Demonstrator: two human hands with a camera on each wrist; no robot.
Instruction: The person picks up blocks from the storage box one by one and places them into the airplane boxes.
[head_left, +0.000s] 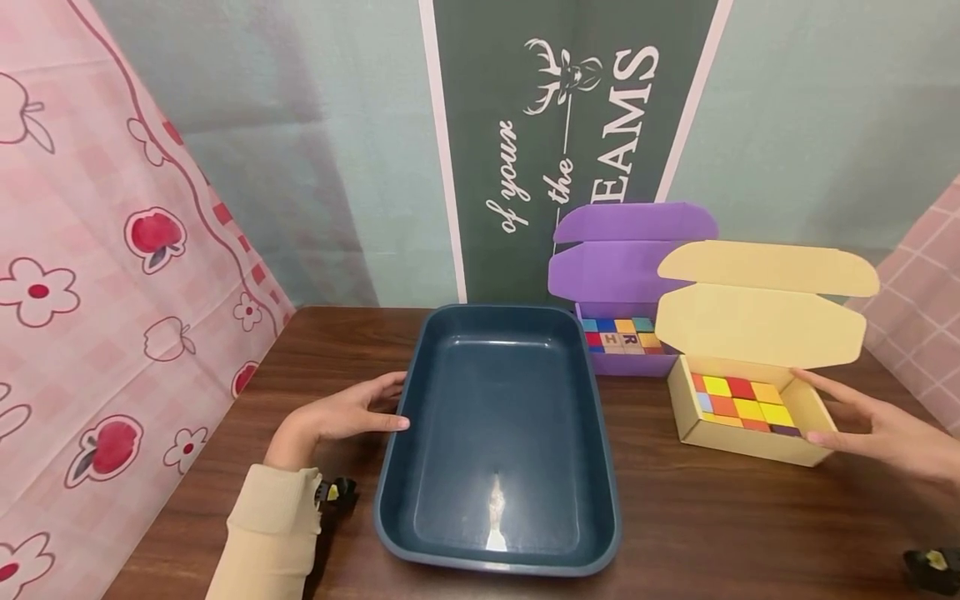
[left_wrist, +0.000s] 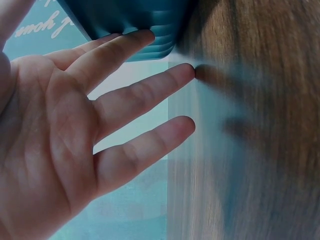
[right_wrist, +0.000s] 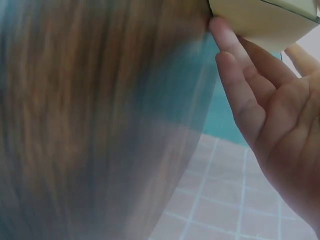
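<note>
A deep blue tray [head_left: 498, 433] stands on the table in the middle of the head view. At its left wall is my left hand [head_left: 360, 408], fingers extended, thumb tip at the rim. In the left wrist view, fingertips [left_wrist: 145, 36] touch the tray's ribbed outer side [left_wrist: 162, 42], while two other fingers are spread apart from it. My right hand [head_left: 877, 425] lies along the right side of the yellow box [head_left: 750, 442], thumb at the front corner, index finger at the back of the rim. Coloured blocks [head_left: 742, 404] fill most of this box.
Behind and left of the yellow box stands a purple box [head_left: 633, 365], lid raised, holding coloured and lettered blocks [head_left: 621, 340]. The yellow lid [head_left: 761, 321] stands up too and overlaps the purple one. Cloth hangs behind the table [head_left: 337, 342], with a pink curtain [head_left: 112, 333] at left.
</note>
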